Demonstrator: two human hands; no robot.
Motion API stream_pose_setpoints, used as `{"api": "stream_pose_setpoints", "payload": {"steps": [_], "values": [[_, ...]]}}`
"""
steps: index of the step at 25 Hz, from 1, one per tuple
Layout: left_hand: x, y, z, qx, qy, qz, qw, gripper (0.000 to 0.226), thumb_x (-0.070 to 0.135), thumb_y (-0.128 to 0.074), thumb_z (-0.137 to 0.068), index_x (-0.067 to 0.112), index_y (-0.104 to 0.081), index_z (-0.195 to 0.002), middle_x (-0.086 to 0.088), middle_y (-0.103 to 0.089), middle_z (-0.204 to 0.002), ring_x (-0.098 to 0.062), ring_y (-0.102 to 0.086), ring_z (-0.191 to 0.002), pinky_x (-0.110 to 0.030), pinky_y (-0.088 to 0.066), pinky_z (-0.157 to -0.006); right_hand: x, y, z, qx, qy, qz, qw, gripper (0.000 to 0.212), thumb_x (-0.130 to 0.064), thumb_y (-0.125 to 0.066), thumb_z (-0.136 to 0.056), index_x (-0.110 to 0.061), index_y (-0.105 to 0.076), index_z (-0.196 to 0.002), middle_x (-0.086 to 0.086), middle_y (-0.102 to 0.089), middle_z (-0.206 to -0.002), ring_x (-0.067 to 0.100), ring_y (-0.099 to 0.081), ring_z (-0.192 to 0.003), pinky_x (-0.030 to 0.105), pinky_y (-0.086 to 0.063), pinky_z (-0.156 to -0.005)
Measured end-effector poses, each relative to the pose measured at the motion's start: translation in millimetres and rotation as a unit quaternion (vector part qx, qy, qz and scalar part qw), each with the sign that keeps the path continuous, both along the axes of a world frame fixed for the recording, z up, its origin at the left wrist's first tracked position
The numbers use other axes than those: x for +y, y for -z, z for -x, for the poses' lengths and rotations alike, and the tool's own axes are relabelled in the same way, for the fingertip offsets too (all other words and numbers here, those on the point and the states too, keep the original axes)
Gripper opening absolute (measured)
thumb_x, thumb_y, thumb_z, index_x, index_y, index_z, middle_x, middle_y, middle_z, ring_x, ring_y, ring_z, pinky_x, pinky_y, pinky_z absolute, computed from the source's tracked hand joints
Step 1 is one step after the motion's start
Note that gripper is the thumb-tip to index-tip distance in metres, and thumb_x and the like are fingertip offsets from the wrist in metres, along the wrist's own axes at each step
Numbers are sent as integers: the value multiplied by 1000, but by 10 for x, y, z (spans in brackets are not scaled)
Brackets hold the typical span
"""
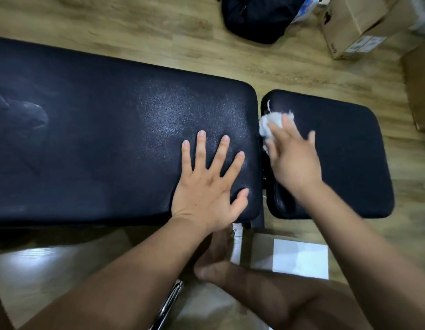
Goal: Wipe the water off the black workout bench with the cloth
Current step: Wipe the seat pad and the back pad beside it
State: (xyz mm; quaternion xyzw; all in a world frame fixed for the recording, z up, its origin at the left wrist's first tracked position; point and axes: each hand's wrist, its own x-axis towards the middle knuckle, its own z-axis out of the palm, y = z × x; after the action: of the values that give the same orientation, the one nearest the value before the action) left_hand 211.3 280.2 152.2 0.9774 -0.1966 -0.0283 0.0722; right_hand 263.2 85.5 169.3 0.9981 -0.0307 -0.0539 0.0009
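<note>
The black workout bench has a long pad across the left and middle and a smaller seat pad at the right. My left hand lies flat with spread fingers on the long pad's right end. My right hand presses a crumpled white cloth onto the left edge of the seat pad, next to the gap between the pads. The hand is blurred. A sheen shows on the long pad above my left hand.
Wooden floor surrounds the bench. A black bag lies beyond it, with cardboard boxes at the top right. White paper lies on the floor near my bare foot. A chrome tube shows at the bottom.
</note>
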Motion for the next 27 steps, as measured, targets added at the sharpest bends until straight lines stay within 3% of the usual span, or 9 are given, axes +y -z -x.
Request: {"api": "stream_pose_setpoints", "payload": {"steps": [3,6,11,14,18,21,24,27], "values": [[-3,10,-21,-3,5,12,1000,74,65,-31,-88,29,-30,-153,-11,-17,-164,-52,-1,-146,-69,-5,-114,91,53,1088,18,11,-4,1000,48,-34,-30,-97,-20,-47,-140,10,-32,-155,27,-34,-142,61,-27,-110],[-4,3,-5,-2,2,13,1000,73,64,-31,-88,28,-31,-152,-11,-17,-163,-52,-1,-146,-68,-5,-114,131,117,1274,25,11,-15,1000,47,-30,-32,-97,-20,-46,-141,11,-31,-156,27,-30,-144,62,-26,-109],[-5,1,-3,2,7,-22,1000,74,66,-22,-90,31,-19,-155,-9,-7,-165,-50,6,-147,-67,-2,-114,-17,73,88,21,41,-6,999,47,-22,-30,-102,-24,-27,-148,11,-15,-160,25,-15,-148,64,-9,-113],[-2,-12,-9,-1,3,-22,1000,73,66,-23,-90,31,-24,-154,-8,-12,-165,-50,1,-147,-67,-5,-115,-143,56,-725,23,58,-19,998,50,-21,-33,-101,-29,-24,-150,9,-18,-160,28,-23,-146,62,-5,-116],[-14,7,3,-5,3,-20,1000,71,65,-27,-90,32,-28,-153,-8,-17,-164,-48,-1,-148,-66,-6,-115,-613,-10,-1384,20,141,-102,985,45,-25,-39,-96,-30,-43,-140,11,-51,-141,35,-45,-130,55,-27,-113],[-2,18,-14,-16,6,-17,1000,71,64,-35,-88,30,-35,-150,-9,-22,-162,-49,-7,-148,-67,-8,-115,-959,-64,-1576,75,182,-83,977,39,-35,-46,-96,-21,-54,-130,14,-56,-134,36,-51,-122,38,-39,-106],[-44,14,3,-12,6,-12,1000,72,63,-38,-87,29,-38,-150,-9,-26,-161,-49,-10,-147,-67,-11,-114,-702,-147,-1516,82,110,-109,985,38,-39,-47,-97,-18,-58,-126,13,-60,-131,32,-55,-120,33,-42,-98],[-10,42,14,-35,5,-20,999,72,62,-37,-86,27,-42,-148,-11,-30,-159,-50,-14,-146,-68,-14,-113,-281,-72,-1272,60,-41,-108,991,32,-37,-38,-98,-27,-61,-117,6,-65,-124,30,-56,-117,43,-38,-103]]}}
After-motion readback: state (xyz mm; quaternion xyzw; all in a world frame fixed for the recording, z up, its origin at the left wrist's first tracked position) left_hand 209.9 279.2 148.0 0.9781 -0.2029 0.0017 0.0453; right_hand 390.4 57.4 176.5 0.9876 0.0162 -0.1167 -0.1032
